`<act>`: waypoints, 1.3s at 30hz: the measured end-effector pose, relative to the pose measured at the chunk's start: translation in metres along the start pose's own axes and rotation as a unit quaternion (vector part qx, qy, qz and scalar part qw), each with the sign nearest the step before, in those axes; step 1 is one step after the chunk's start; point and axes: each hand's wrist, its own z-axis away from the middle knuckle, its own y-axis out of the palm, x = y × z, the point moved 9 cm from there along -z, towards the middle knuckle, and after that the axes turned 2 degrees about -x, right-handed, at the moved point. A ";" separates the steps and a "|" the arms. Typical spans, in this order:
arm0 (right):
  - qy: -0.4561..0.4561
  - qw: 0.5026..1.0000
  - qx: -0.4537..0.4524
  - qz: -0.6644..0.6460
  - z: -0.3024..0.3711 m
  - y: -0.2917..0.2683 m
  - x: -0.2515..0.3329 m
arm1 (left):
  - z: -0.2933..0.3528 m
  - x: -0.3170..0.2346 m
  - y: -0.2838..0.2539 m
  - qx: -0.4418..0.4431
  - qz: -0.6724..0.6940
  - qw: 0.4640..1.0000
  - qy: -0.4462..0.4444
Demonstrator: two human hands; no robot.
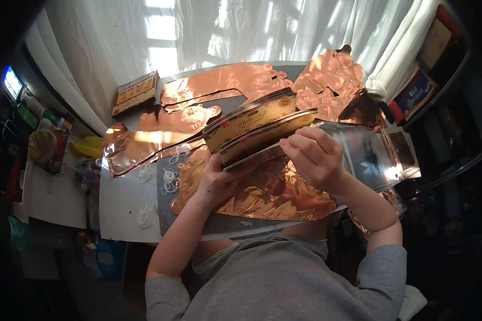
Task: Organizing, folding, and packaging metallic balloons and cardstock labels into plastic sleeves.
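Note:
My left hand [217, 179] is wrapped round the lower left end of a thick stack of yellowish printed cards [251, 125], held tilted above the table. The stack is parted into a back bundle and a front bundle, with a dark gap between them. At the stack's near right edge is my right hand [318, 158], its fingers curled together and the fingertips at the card edge; whatever is between them is hidden. Beneath both hands lies a crumpled copper-coloured foil balloon [273, 200], flat on the table [128, 206].
More flat copper foil balloons [225, 80] cover the table's far side. Another card stack [135, 95] stands at the back left. Coils of thin white cord [170, 181] lie left of my hands. Clear plastic sleeves [361, 155] are at the right. A white curtain [214, 32] hangs behind.

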 end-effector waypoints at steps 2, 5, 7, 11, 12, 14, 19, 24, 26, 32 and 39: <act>-0.001 1.000 0.025 -0.013 -0.011 -0.001 0.003 | 0.004 0.005 -0.004 -0.012 0.000 1.000 0.002; 0.148 0.952 0.129 -0.233 -0.014 0.020 -0.023 | 0.008 0.010 -0.003 0.009 0.003 1.000 0.005; 0.152 0.944 0.155 -0.249 -0.015 0.023 -0.025 | 0.006 0.006 -0.006 -0.001 -0.003 1.000 0.005; 0.171 0.926 0.208 -0.266 -0.020 0.035 -0.031 | 0.009 0.005 -0.002 0.005 -0.014 1.000 0.027; 0.189 0.921 0.226 -0.256 -0.019 0.039 -0.033 | 0.009 0.005 -0.002 -0.002 -0.013 1.000 0.022; 0.206 0.910 0.252 -0.258 -0.021 0.044 -0.034 | 0.009 0.005 -0.002 -0.003 -0.004 1.000 0.020; 0.223 0.877 0.315 -0.286 -0.014 0.057 -0.041 | 0.007 0.007 0.002 0.008 -0.005 1.000 0.020; 0.205 0.851 0.350 -0.333 -0.019 0.059 -0.042 | 0.008 0.009 0.004 0.019 -0.001 1.000 0.017; 0.197 0.838 0.355 -0.364 -0.021 0.059 -0.037 | 0.008 0.009 0.002 0.014 -0.002 1.000 0.005; 0.208 0.885 0.290 -0.297 -0.016 0.057 -0.047 | 0.003 0.003 0.000 0.017 -0.005 1.000 0.016; 0.216 0.882 0.340 -0.243 -0.012 0.069 -0.048 | 0.010 0.012 0.001 0.003 0.002 1.000 0.001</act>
